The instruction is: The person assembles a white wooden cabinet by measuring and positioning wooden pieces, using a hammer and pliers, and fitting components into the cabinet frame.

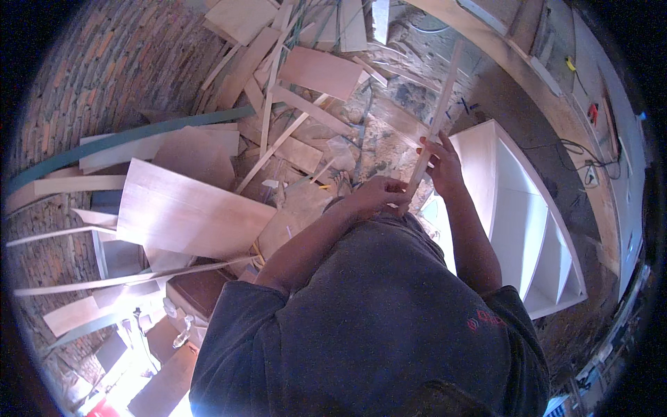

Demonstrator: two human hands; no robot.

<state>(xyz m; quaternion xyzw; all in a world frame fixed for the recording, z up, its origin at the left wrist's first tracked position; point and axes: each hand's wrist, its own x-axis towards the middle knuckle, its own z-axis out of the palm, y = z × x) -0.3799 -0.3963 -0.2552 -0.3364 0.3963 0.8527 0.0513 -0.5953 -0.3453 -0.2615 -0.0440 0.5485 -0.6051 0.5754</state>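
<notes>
A long, narrow wooden strip (445,90) slants up and away in front of my body, its near end close to my shirt. Near that lower end, my left hand (381,195) has its fingers closed on the strip. Higher up, my right hand (442,161) grips the same strip, thumb and fingers on either side of it. Just right of my right forearm stands a white cabinet (497,139) with a curved outer edge and several compartments inside.
Offcut boards lie heaped on the floor ahead, among them a pinkish panel (321,71). A large pale board (187,212) leans at my left, near a brick wall (83,83). On the right runs a long workbench (556,76) with a dark cable (577,149).
</notes>
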